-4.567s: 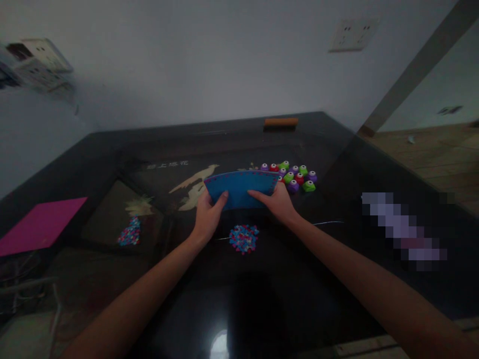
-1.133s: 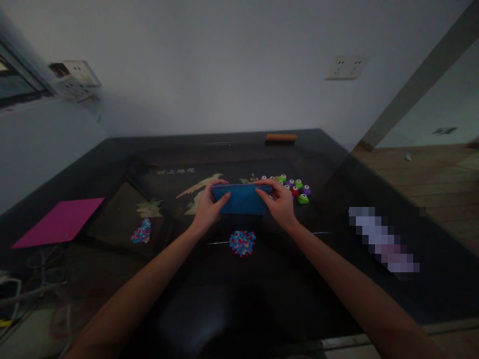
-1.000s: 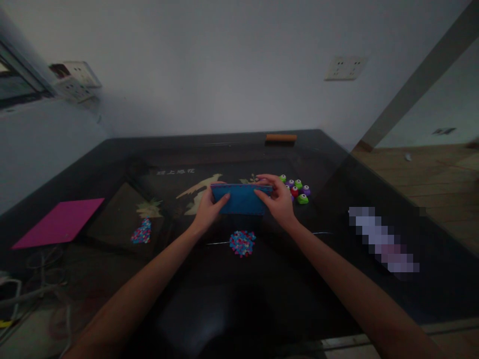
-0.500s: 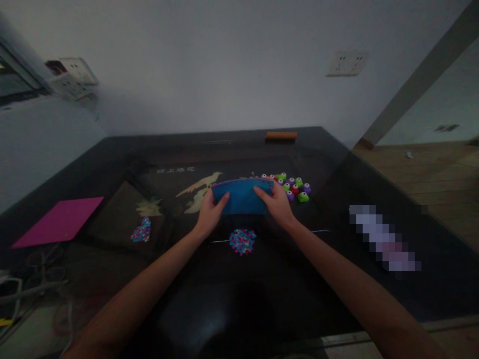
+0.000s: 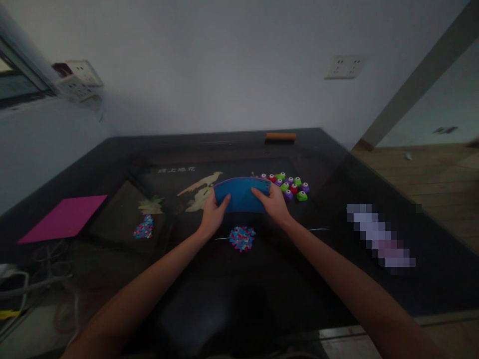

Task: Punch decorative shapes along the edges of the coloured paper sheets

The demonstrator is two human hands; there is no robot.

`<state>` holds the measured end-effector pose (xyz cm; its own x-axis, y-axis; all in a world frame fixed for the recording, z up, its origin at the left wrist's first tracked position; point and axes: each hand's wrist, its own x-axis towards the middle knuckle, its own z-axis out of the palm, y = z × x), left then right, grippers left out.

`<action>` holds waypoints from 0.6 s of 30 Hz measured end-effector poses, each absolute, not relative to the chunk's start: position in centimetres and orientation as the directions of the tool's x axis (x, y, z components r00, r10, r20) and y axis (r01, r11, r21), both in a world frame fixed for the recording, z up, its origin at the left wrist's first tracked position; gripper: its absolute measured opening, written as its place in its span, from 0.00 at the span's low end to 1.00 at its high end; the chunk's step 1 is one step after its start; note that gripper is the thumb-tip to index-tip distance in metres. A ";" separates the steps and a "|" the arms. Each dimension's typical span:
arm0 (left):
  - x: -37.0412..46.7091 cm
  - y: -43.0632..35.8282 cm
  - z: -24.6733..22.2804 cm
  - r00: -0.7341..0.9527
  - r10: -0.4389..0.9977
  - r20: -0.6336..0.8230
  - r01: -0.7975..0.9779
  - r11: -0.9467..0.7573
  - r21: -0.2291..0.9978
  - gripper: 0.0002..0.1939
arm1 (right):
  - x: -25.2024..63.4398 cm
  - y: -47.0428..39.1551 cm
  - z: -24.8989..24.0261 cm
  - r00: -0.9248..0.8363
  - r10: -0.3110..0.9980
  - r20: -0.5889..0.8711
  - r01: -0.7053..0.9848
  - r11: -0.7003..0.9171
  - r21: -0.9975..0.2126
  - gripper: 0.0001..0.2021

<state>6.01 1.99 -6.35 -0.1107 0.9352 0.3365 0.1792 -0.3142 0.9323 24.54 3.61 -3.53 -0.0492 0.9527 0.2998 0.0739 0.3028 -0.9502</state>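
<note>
A blue sheet (image 5: pixel 241 195) with a dotted, pinkish upper edge is held up above the dark table, its top curving upward. My left hand (image 5: pixel 214 212) grips its left end, thumb on the near face and fingers behind. At the right end my right hand (image 5: pixel 275 202) holds it the same way. Just in front lies a round pile of small blue, pink and white pieces (image 5: pixel 242 239). Beyond my right hand sit several green, purple and red eye-shaped toys (image 5: pixel 294 188).
On the left, a smaller pile of colored bits (image 5: pixel 144 228) and a pink sheet (image 5: pixel 65 218) lie on the table (image 5: pixel 202 309). An orange-brown roll (image 5: pixel 280 136) rests at the back edge. A pixelated object (image 5: pixel 379 237) is at right, white cables (image 5: pixel 35 284) at lower left.
The blue sheet's upper edge now arches more, and its right end has shifted slightly left with my right hand. The view has moved a little.
</note>
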 end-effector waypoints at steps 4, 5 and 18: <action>6.1 2.0 -6.7 -0.099 0.938 0.331 0.196 -0.308 0.931 0.18 | 24.5 3.8 -3.9 -0.058 0.952 0.301 0.090 0.305 -0.948 0.11; 6.0 2.0 -6.5 -0.101 0.939 0.329 0.203 -0.304 0.931 0.18 | 24.5 3.7 -3.8 -0.058 0.951 0.304 0.096 0.308 -0.947 0.11; 2.7 -1.7 -2.6 0.062 0.997 -0.042 -0.016 0.043 0.999 0.26 | 24.5 2.2 0.4 -0.312 0.895 0.318 0.243 0.399 -0.884 0.17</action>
